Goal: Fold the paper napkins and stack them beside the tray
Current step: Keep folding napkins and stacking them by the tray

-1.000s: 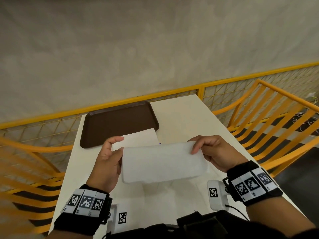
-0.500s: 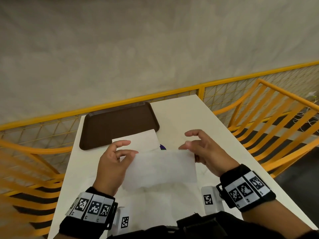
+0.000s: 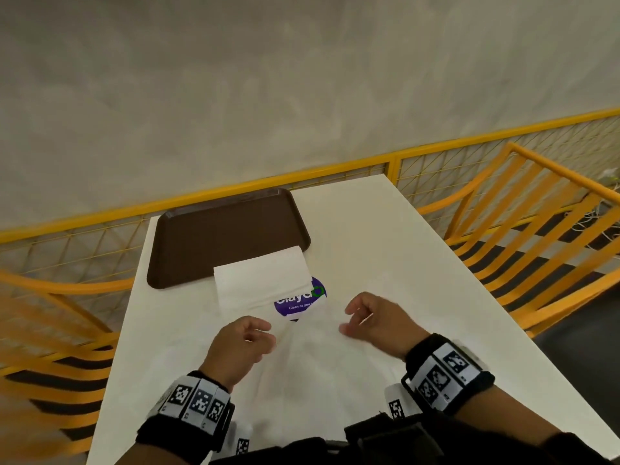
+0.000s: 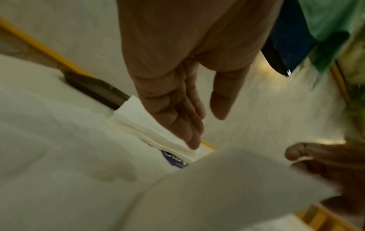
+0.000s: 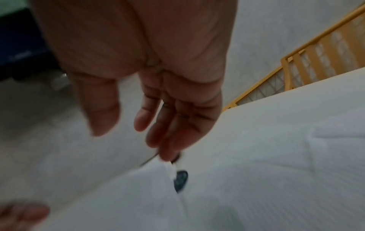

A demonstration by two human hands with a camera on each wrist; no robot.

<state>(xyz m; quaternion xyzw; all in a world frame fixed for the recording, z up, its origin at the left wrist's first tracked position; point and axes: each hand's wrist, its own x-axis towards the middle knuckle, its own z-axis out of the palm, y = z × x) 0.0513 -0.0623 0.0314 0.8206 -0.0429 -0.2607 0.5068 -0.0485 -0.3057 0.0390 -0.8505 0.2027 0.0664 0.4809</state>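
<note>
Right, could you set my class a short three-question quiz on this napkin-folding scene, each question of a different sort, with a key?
1. True or false: the folded napkin stack partly covers the purple round sticker.
2. Where on the white table does the brown tray sit? A: far-left corner. B: far-right corner. C: near edge.
3. Missing word: the railing behind the table is ___.

Key: 1 true; 2 A; 3 yellow.
</note>
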